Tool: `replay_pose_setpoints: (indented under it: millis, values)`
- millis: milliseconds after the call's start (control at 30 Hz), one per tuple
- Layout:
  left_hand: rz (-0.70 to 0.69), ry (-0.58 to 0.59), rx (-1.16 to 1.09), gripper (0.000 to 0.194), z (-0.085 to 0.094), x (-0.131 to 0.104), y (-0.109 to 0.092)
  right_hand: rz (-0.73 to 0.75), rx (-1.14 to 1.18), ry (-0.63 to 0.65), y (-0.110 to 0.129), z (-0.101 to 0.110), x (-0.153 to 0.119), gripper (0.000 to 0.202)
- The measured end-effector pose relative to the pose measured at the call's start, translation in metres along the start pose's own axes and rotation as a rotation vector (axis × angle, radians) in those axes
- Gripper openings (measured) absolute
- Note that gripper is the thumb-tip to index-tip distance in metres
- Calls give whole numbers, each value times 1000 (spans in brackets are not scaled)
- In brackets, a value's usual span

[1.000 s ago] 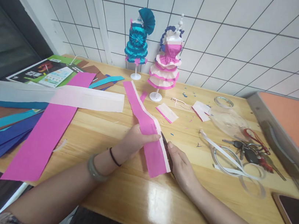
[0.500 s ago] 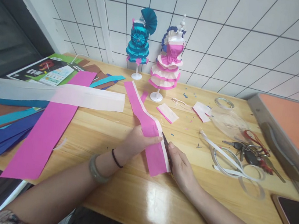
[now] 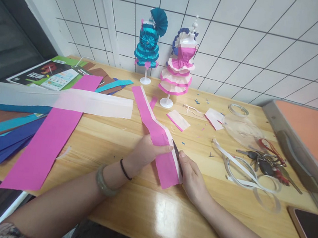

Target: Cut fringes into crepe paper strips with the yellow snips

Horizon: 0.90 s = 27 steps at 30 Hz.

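My left hand (image 3: pixel 152 149) grips a pink crepe paper strip (image 3: pixel 166 171) edged in white, with the thumb lying across the top. The strip slants from the doll stands down toward the table's front. Beside its white right edge is my right hand (image 3: pixel 192 175), closed on dark scissors (image 3: pixel 177 157); their blades lie along that edge and the handles are mostly hidden by the fingers. Past the strip's far end stand a mannequin in a pink and white ruffled paper dress (image 3: pixel 177 74) and a mannequin in a teal paper dress (image 3: pixel 148 46).
Pink paper (image 3: pixel 45 146), a white strip (image 3: pixel 98 104) and blue sheets (image 3: pixel 9 149) spread over the left side. Paper pieces (image 3: pixel 178 120), tape rolls (image 3: pixel 240 172), keys (image 3: pixel 266 165) and a phone (image 3: pixel 311 235) lie to the right. An orange-topped box (image 3: pixel 313 136) borders the right side.
Almost nothing differs. Both hands keep their hold, and the near end of the pink strip has shifted very slightly to the right.
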<state>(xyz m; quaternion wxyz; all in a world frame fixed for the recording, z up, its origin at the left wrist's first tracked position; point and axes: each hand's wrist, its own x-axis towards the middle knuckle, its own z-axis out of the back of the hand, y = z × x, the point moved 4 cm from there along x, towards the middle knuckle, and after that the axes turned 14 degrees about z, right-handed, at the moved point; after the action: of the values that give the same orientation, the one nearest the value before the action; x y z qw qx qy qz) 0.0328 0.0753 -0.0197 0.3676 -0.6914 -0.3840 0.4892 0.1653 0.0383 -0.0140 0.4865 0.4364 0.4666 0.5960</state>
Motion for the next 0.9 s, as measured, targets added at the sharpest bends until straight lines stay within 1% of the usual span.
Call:
replay_pose_setpoints:
  millis: [100,367,533,633,767,900]
  values:
    - [9,15,-2,28,-1,0,0,4,2,-3,1,0,0,43]
    - [34,49,-93,28,-4,-3,-2,8,-1,16,0,0,1,42]
    - [43,43,-90,28,-4,-2,-1,24,-25,36,1,0,2,42]
    - [48,34,-96,29,-3,-2,-1,18,-23,40,1,0,3,42]
    - [50,61,-130,32,-4,-3,-2,4,1,67,2,-1,3,42]
    - [55,67,-134,31,-4,-3,-1,-22,24,72,2,-1,2,42]
